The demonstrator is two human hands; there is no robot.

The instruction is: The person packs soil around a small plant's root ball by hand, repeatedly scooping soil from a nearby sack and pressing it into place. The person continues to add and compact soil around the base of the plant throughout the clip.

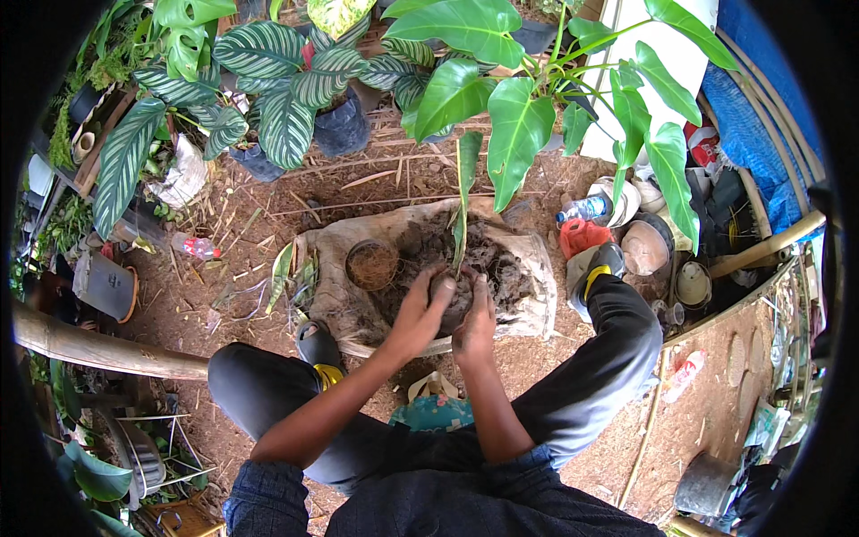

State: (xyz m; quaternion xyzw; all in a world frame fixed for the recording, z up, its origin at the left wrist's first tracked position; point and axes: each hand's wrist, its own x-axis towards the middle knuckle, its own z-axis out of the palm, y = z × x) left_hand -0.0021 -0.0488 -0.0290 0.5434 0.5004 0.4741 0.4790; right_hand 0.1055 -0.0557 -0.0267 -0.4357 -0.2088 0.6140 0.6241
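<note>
A long upright green leaf (pixel 462 201), like a snake plant's, rises from a dark rounded mass (pixel 458 305) that looks like soil or a small filled pot; I cannot tell which. My left hand (pixel 424 302) cups this mass from the left, its thumb near the leaf base. From the right, my right hand (pixel 475 319) presses against it with fingers pointing away from me. Beneath both hands, loose dark soil (pixel 507 258) lies heaped on a pale, dirt-stained sack (pixel 329 288). Left of my left hand sits a round pot (pixel 371 264) of brown fibre.
Striped-leaf calatheas (pixel 285 94) in black bags and a broad-leaved plant (pixel 523 111) stand beyond the sack. To the right are stacked pots (pixel 645 247), a red plastic bag (pixel 582 236) and a water bottle (pixel 582 209). A bamboo pole (pixel 107 342) runs along the left.
</note>
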